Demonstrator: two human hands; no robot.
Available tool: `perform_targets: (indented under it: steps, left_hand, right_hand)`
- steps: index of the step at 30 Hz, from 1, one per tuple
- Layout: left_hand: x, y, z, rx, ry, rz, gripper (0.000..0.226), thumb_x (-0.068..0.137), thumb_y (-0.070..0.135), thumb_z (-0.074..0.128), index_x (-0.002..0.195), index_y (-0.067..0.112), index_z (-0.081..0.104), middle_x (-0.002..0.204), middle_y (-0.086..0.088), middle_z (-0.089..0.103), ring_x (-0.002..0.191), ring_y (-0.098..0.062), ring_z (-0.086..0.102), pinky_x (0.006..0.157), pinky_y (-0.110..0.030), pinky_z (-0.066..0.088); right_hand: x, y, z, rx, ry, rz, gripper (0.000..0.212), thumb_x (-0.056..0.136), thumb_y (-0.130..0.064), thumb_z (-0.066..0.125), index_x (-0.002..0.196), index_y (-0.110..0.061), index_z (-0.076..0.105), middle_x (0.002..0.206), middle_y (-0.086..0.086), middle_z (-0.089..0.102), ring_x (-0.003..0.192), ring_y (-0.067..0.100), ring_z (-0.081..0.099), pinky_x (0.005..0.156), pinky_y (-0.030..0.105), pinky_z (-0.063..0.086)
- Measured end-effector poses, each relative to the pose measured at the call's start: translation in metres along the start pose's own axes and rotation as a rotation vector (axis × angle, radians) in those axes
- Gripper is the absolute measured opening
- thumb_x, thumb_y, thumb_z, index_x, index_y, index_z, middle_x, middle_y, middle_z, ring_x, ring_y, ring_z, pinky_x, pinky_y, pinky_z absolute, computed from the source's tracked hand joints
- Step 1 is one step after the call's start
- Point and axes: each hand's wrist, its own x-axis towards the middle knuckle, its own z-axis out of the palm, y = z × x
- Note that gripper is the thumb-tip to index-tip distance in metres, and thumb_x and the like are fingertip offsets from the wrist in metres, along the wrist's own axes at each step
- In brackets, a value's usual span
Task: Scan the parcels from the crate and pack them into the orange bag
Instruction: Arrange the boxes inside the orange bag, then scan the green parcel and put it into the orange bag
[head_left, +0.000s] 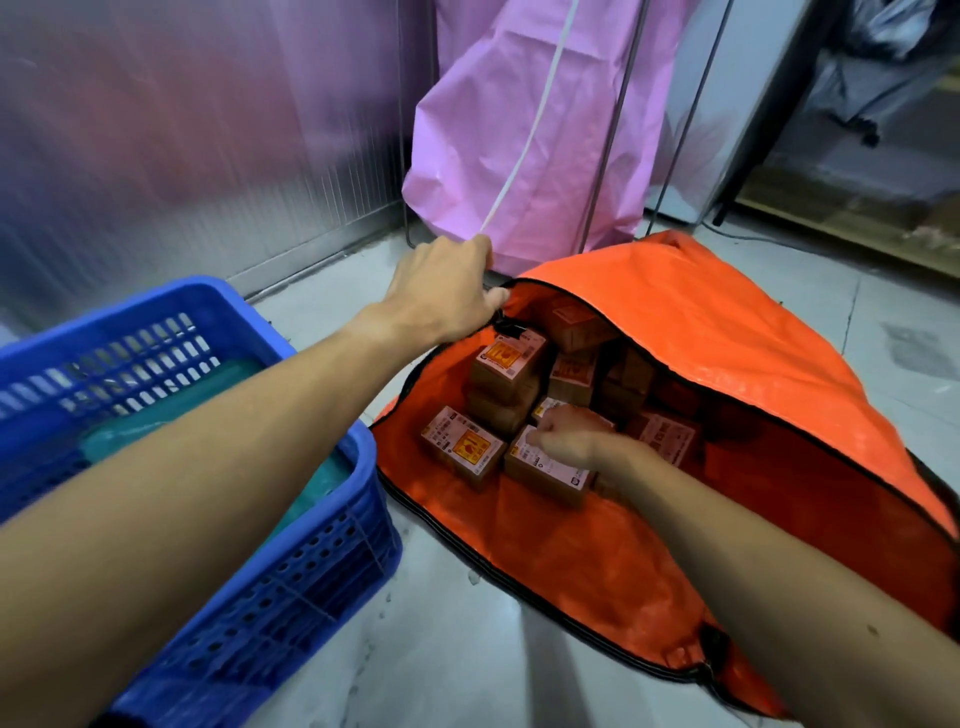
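As right grip (571, 440) holds parcel (545, 480), inside bag (701, 322)

One orange bag (727, 338) lay at three o'clock, one blue crate (363, 452) at nine, one pink sack (519, 130) at twelve. Parcels (462, 447) in the bag: at least eight showed, the rest lost in shadow. Two hands were out, left hand (441, 291) and right hand (569, 436).

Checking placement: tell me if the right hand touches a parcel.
Touching: head view shows the right hand curled on a parcel in the orange bag.
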Motion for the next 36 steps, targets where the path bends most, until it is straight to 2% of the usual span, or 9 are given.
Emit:
perform_targets:
  steps: [2,5,8,11,17,21,26,33,36]
  left_hand:
    - [-0.011,0.004,-0.014,-0.02,-0.024,-0.021,0.046,0.093,0.052,0.065,0.12,0.015,0.059,0.103,-0.011,0.074,0.106,-0.039,0.065,0.083,-0.045,0.051]
    - [-0.039,0.012,-0.036,-0.094,-0.102,-0.047,0.042,0.094,0.047,0.065,0.123,0.018,0.06,0.107,-0.008,0.074,0.108,-0.035,0.065,0.089,-0.046,0.053]
    - [-0.084,0.016,-0.06,-0.142,-0.159,-0.061,0.035,0.095,0.043,0.065,0.123,0.022,0.061,0.106,-0.003,0.074,0.107,-0.03,0.065,0.091,-0.043,0.052]
    - [-0.126,0.013,-0.08,-0.145,-0.203,-0.078,0.024,0.096,0.041,0.063,0.114,0.024,0.066,0.102,0.003,0.075,0.103,-0.024,0.065,0.087,-0.037,0.05]
    - [-0.187,-0.014,-0.136,-0.214,-0.215,-0.256,0.023,0.097,0.039,0.064,0.103,0.021,0.076,0.106,0.003,0.076,0.102,-0.021,0.067,0.091,-0.039,0.054]
    - [-0.222,-0.049,-0.179,-0.225,-0.167,-0.379,0.019,0.097,0.036,0.064,0.094,0.021,0.075,0.098,0.001,0.077,0.094,-0.02,0.067,0.082,-0.033,0.051]
    - [-0.262,-0.096,-0.21,-0.223,-0.136,-0.54,0.023,0.097,0.032,0.063,0.092,0.014,0.075,0.08,0.006,0.071,0.085,-0.021,0.068,0.081,-0.036,0.055]
    - [-0.292,-0.146,-0.166,-0.218,-0.294,-0.707,0.029,0.1,0.033,0.061,0.098,0.008,0.076,0.094,-0.01,0.077,0.096,-0.027,0.071,0.088,-0.038,0.055]
    - [-0.289,-0.162,-0.128,-0.273,-0.364,-0.74,0.039,0.101,0.035,0.058,0.098,0.0,0.075,0.094,-0.017,0.078,0.086,-0.029,0.071,0.083,-0.039,0.058]
  right_hand:
    - [-0.023,-0.009,-0.011,-0.079,-0.04,-0.017,0.027,0.105,-0.039,0.05,0.086,-0.022,0.06,0.089,-0.006,0.054,0.077,0.015,0.053,0.062,0.029,0.04]
    - [-0.059,-0.018,-0.025,-0.192,-0.181,0.05,0.043,0.101,-0.044,0.051,0.121,-0.01,0.068,0.118,0.01,0.071,0.105,0.029,0.068,0.084,0.039,0.056]
    - [-0.094,-0.032,-0.032,-0.259,-0.26,0.089,0.044,0.096,-0.047,0.053,0.11,-0.009,0.07,0.107,0.014,0.075,0.093,0.027,0.074,0.073,0.035,0.059]
    - [-0.123,-0.048,-0.036,-0.316,-0.219,0.03,0.041,0.098,-0.048,0.051,0.092,-0.011,0.069,0.1,0.01,0.077,0.086,0.023,0.073,0.083,0.038,0.059]
    - [-0.178,-0.097,-0.058,-0.211,-0.012,-0.189,0.041,0.104,-0.042,0.05,0.109,-0.006,0.07,0.105,0.011,0.074,0.098,0.029,0.07,0.09,0.042,0.057]
    - [-0.194,-0.142,-0.064,-0.228,0.065,-0.284,0.034,0.101,-0.039,0.054,0.097,-0.009,0.07,0.095,0.011,0.077,0.091,0.031,0.072,0.076,0.033,0.056]
    - [-0.19,-0.205,-0.055,-0.255,0.08,-0.403,0.031,0.1,-0.042,0.057,0.113,-0.017,0.069,0.109,0.006,0.074,0.105,0.029,0.067,0.092,0.037,0.053]
    - [-0.149,-0.262,-0.015,-0.222,-0.028,-0.49,0.036,0.099,-0.033,0.057,0.098,-0.001,0.072,0.093,0.016,0.076,0.088,0.033,0.071,0.085,0.04,0.057]
    - [-0.123,-0.286,0.005,-0.314,-0.125,-0.453,0.035,0.099,-0.033,0.056,0.08,-0.005,0.063,0.08,0.012,0.068,0.076,0.033,0.063,0.072,0.035,0.051]
